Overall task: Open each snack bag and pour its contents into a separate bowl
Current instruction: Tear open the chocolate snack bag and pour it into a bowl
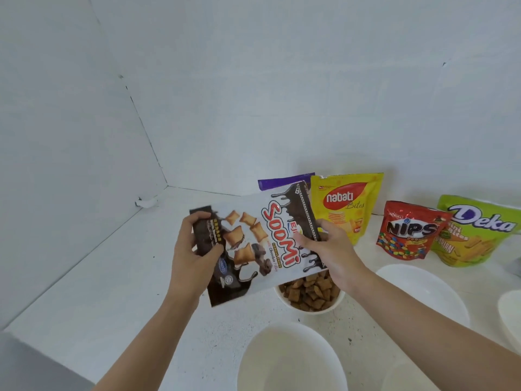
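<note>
I hold a white and brown Soomi snack bag (253, 244) sideways over the table. My left hand (194, 249) grips its bottom end. My right hand (327, 244) grips its opened top end, which points down and right. Just under that end stands a white bowl (335, 304) filled with brown pillow-shaped cereal pieces (310, 292). Three bags stand against the wall: a yellow Nabati bag (346, 204), a red Nips bag (408, 231) and a green Deka bag (476, 230). A purple bag (282, 183) shows behind the Soomi bag.
An empty white bowl (290, 359) sits near me, another empty bowl (423, 289) to the right, and part of a third (510, 311) at the right edge. White walls meet in a corner at the left. The table edge runs along the lower left.
</note>
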Demonstrator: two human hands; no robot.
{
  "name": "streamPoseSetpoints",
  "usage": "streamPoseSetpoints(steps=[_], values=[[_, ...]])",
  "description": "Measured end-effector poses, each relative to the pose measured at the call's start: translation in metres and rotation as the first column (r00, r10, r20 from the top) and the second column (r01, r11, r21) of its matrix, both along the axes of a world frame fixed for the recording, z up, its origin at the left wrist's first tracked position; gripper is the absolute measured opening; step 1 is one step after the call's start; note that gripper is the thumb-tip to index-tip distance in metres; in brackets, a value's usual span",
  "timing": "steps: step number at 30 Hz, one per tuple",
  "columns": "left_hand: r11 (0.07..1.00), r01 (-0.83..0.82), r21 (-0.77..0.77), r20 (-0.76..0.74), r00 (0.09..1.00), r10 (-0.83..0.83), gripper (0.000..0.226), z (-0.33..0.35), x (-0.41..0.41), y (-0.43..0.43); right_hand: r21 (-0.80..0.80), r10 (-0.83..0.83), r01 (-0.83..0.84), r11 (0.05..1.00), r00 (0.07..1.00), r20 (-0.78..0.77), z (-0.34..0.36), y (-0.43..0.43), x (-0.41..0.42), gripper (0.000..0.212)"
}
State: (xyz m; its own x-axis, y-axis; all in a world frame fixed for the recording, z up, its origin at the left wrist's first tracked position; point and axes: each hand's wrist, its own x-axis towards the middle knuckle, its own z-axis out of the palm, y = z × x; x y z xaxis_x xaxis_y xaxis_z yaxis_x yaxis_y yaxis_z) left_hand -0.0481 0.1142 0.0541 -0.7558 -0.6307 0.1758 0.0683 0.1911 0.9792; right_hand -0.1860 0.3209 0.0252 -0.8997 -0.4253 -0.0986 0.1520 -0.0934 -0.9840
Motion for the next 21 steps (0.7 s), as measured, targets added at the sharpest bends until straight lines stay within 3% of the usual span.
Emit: streamPoseSetpoints(steps=[3, 6, 12, 15, 18, 21], values=[[1.000, 0.007, 0.024, 0.080, 0.997, -0.009, 0.082, -0.007, 0.005, -0.006, 0.029, -0.002, 0.006, 1.000, 0.989, -0.145, 0.011, 0.000, -0.003, 0.013], [0.999, 0.023, -0.025, 0.153, 0.988, -0.019, 0.091, -0.009, 0.007, -0.011, 0.080, -0.002, 0.031, 0.996, 0.940, -0.342, 0.026, -0.004, -0.004, 0.012], [0.973, -0.120, -0.197, 0.264, 0.949, 0.171, 0.025, 0.002, 0.007, -0.022, 0.180, 0.074, 0.051, 0.982, 0.779, -0.623, 0.055, -0.017, -0.001, 0.018], [0.911, -0.113, -0.397, 0.384, 0.881, 0.277, 0.018, 0.013, 0.015, -0.025, 0.231, 0.137, 0.039, 0.972, 0.705, -0.696, 0.072, -0.025, 0.006, 0.019], [0.768, -0.062, -0.637, 0.435, 0.794, 0.425, 0.010, 0.030, 0.029, -0.019, 0.277, 0.221, -0.012, 0.961, 0.636, -0.739, 0.086, -0.033, 0.013, 0.015], [0.773, -0.057, -0.632, 0.381, 0.846, 0.374, 0.016, 0.052, 0.039, -0.011, 0.379, 0.355, -0.069, 0.923, 0.533, -0.768, 0.098, -0.041, 0.021, 0.016]])
